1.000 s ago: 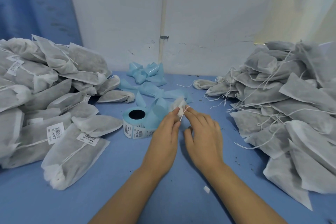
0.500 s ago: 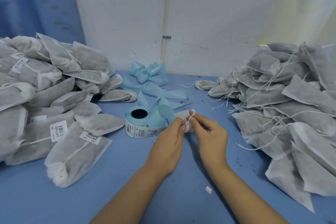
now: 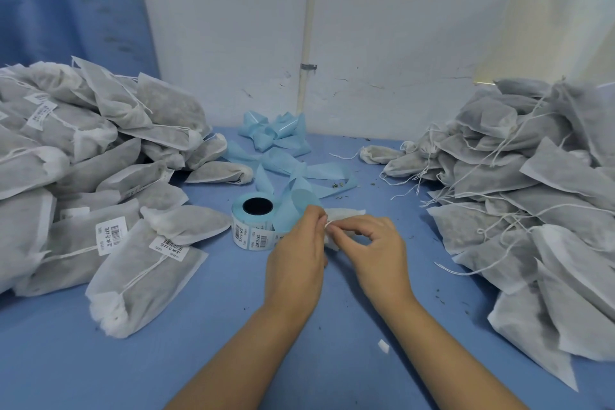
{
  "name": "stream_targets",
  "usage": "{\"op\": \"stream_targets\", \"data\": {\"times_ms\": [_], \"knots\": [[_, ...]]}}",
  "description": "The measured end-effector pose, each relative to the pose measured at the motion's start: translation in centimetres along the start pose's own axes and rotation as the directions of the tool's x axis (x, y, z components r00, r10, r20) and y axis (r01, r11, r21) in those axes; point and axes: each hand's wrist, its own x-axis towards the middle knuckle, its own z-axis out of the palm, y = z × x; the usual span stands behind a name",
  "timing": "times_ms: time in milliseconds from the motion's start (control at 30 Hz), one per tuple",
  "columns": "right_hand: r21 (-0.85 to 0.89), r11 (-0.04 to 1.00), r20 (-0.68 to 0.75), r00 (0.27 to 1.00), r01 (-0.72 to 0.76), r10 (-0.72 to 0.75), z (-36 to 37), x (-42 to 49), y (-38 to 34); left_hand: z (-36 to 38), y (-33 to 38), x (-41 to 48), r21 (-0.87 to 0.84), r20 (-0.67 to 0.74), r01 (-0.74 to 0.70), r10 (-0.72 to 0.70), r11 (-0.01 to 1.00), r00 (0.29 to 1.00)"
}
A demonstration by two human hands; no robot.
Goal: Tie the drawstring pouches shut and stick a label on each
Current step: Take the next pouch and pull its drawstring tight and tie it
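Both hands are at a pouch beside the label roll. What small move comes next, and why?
Probably pull the thin white drawstring taut to finish the tie: the left hand and right hand both pinch it at the gathered mouth of the white fabric pouch.

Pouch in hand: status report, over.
Left hand and right hand both pinch the pouch. Mostly hidden, no label seen. Label roll just beyond the hands; nothing blocking.
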Motion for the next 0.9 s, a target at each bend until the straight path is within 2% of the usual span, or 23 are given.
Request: {"op": "stream_targets", "data": {"times_ms": [100, 233, 333, 500, 567, 667, 733, 900], "knots": [[-0.001, 1.0, -0.018, 1.0, 0.017, -0.017, 0.3, -0.1, -0.2, 0.0, 0.6, -0.1, -0.18, 0.002, 0.009, -0.009, 0.984, 1.0], [0.087, 0.995, -0.01, 0.999, -0.043, 0.044, 1.0, -0.2, -0.1, -0.3, 0.9, 0.0, -0.311, 0.016, 0.043, -0.04, 0.949, 0.999], [0.228, 0.966, -0.001, 0.992, -0.122, 0.125, 1.1, -0.3, -0.2, -0.3, 1.0, 0.1, -0.341, 0.024, 0.08, -0.076, 0.937, 0.997], [0.377, 0.899, 0.003, 0.971, -0.224, 0.241, 0.9, -0.1, -0.3, -0.4, 1.0, 0.3, -0.324, 0.043, 0.063, -0.052, 0.944, 0.998], [0.486, 0.817, 0.099, 0.948, -0.31, 0.302, 0.9, 0.0, -0.5, -0.5, 1.0, 0.4, -0.303, 0.046, 0.054, -0.042, 0.951, 0.998], [0.629, 0.619, 0.299, 0.882, -0.47, 0.365, 0.5, 0.2, -0.8, -0.6, 0.9, 0.5, -0.277, 0.049, 0.032, -0.019, 0.96, 0.999], [0.69, 0.491, 0.384, 0.844, -0.531, 0.373, 0.3, 0.5, -0.6, -0.6, 0.9, 0.5, -0.272, 0.055, 0.028, -0.013, 0.962, 0.998], [0.774, 0.267, 0.449, 0.795, -0.574, 0.408, 0.0, 0.9, -0.3, -0.5, 0.6, 0.8, -0.24, 0.04, 0.049, -0.041, 0.97, 0.998]]}}
